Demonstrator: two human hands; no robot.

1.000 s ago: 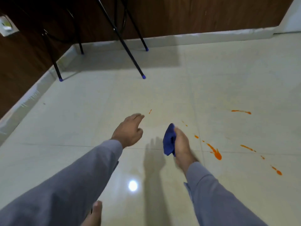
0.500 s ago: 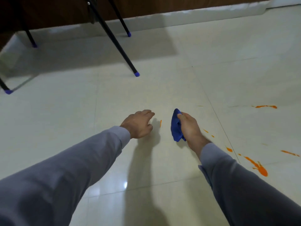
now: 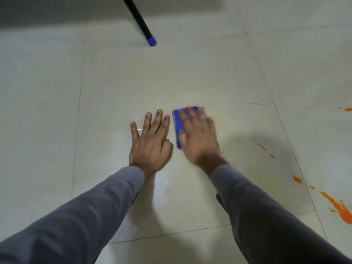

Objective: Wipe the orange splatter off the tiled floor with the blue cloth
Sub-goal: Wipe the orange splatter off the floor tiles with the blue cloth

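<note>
A glossy, pale tiled floor (image 3: pixel 190 77) is filling the view, its large square tiles divided by thin grout lines. Two grey cloth sleeves (image 3: pixel 80 221) are reaching in from the bottom edge. Both hands are lying palm down: the left hand (image 3: pixel 150 141) is resting flat and bare on the tile with fingers spread, while the right hand (image 3: pixel 198 138), blurred, is pressing flat on one blue cloth (image 3: pixel 178 126). The cloth is folded into a rectangle, its long axis running away from the person, just beside the left hand. Orange splatter (image 3: pixel 341 208) is lying well to the right in roughly seven visible streaks and drops. One thin black leg with a blue cap (image 3: pixel 151 40) is standing beyond.
</note>
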